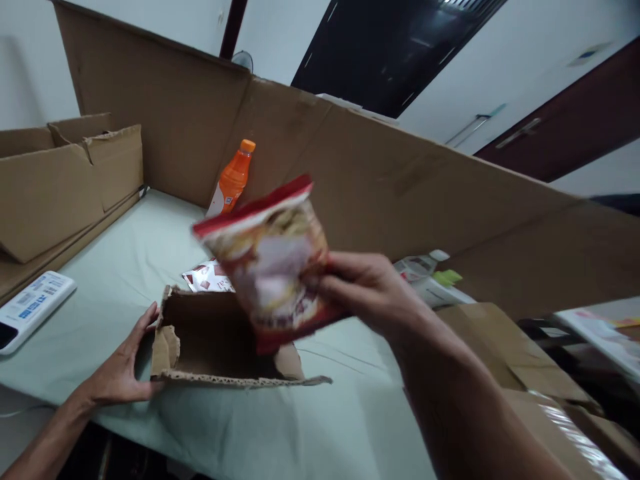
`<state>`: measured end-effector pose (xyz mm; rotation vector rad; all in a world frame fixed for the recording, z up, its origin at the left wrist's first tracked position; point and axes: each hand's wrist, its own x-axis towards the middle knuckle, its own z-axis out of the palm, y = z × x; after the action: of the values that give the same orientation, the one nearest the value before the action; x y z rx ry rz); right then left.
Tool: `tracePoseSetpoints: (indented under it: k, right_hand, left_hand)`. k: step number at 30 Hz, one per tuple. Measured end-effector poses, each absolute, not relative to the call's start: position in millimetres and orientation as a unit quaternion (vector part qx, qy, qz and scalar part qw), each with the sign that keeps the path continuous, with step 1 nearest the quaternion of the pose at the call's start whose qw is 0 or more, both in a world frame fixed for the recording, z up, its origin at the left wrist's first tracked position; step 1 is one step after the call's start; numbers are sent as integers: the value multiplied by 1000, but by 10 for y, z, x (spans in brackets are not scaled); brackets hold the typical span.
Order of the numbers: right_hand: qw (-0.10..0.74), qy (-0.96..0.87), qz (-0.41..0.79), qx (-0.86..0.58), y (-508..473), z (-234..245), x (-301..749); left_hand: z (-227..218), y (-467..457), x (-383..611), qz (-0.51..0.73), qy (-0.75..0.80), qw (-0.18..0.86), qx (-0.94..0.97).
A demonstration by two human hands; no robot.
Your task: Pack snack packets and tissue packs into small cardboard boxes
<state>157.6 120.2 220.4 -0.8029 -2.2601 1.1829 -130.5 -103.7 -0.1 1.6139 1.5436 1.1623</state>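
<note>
My right hand [357, 290] pinches the edge of a red-and-white snack bag [280, 267], holding it up above a small open cardboard box [235, 381]. The bag is tilted and a little blurred, and covers part of the box's opening. My left hand [123, 370] grips the left end of the box, thumb at the front corner and fingers at the back corner. Behind the box lies a white-and-red packet [205, 275], partly hidden by the box and the bag. An orange drink bottle [234, 177] leans at the back, its lower part behind the bag.
Tall cardboard panels [380, 180] border the pale green cloth [165, 233]. At the left are a bigger cardboard box [50, 193] and a white device [37, 310] with a label. A clear plastic bottle [420, 265] and cardboard cartons [495, 340] are at the right.
</note>
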Motion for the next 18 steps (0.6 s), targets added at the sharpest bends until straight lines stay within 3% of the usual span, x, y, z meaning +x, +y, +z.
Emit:
tracePoseSetpoints:
  k: [3,5,10,18]
  right_hand:
    - [390,-714,430,-391,1746,1936,1560]
    - [426,-688,376,-452,2029,1639,1528]
    - [385,-699,352,-489,2093,906,1630]
    - [344,-726,311,-507,1599,-27,1901]
  left_hand:
    - [56,-1050,-1280,449,572,319,607]
    - [84,-1072,-1272,461,569,329,596]
    - [231,-1087,-1383,497,599,319,541]
    - [796,-749,-1870,574,629,187,489]
